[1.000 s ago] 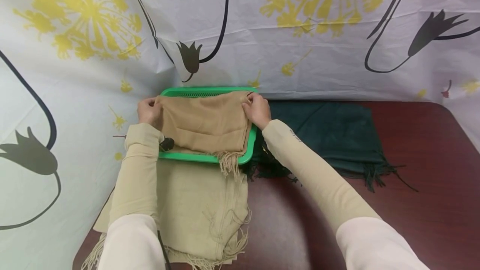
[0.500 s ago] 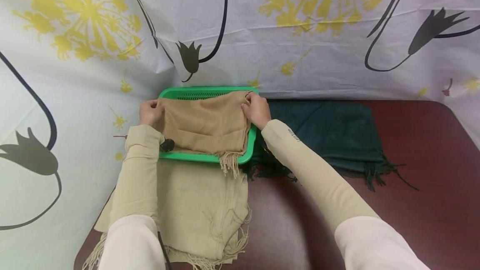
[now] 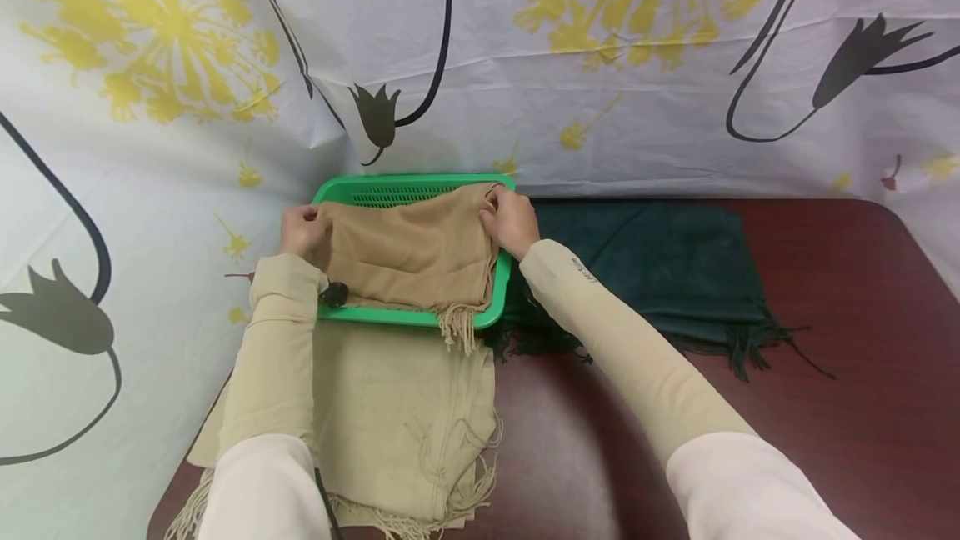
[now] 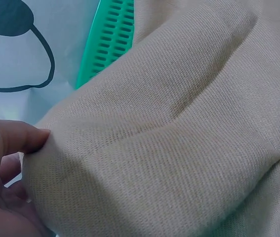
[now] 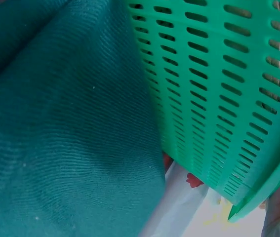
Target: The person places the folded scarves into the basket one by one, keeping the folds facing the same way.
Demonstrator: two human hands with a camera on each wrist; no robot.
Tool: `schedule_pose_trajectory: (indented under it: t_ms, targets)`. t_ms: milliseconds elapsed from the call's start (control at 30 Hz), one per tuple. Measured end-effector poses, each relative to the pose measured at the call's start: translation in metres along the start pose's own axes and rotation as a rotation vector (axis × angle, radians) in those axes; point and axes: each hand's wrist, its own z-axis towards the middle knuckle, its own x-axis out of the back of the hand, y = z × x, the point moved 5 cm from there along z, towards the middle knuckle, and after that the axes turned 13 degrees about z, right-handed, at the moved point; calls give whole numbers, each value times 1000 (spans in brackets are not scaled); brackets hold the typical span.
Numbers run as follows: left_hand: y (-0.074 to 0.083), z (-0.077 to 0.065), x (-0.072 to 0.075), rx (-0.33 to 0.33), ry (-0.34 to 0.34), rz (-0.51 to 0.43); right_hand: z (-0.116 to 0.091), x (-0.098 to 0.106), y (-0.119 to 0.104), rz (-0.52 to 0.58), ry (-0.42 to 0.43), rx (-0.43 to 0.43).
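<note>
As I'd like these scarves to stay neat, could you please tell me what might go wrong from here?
The tan scarf hangs its fringe over the front of the green basket, so it might snag. The left hand and right hand pinch that scarf's ends, so uneven release could skew the folds. The basket sits beside the dark green scarf; a nudge might rumple it.

Basket [image 3: 382,317] is bright green, inner cloth [image 3: 412,252] tan, front cloth [image 3: 397,419] pale beige, side cloth [image 3: 667,273] dark green, bench [image 3: 840,323] reddish brown, sleeves [image 3: 281,357] beige and pale pink, backdrop [image 3: 487,32] white with yellow flower heads [image 3: 178,23] and grey tulips [image 3: 377,115].
</note>
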Motion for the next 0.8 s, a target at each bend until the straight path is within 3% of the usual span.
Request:
schedule_pose_trajectory:
  t_ms: [300,567,800]
  targets:
    - [2,-8,-1,-9,-57,-15,0,-1,-1,-24,-6,10]
    - [-3,-3,-5,10,-38,-24,-1,-3,-3,-70,-9,-3]
    - [5,-12,-3,12,-40,-8,-1,-3,-6,-102,2,5]
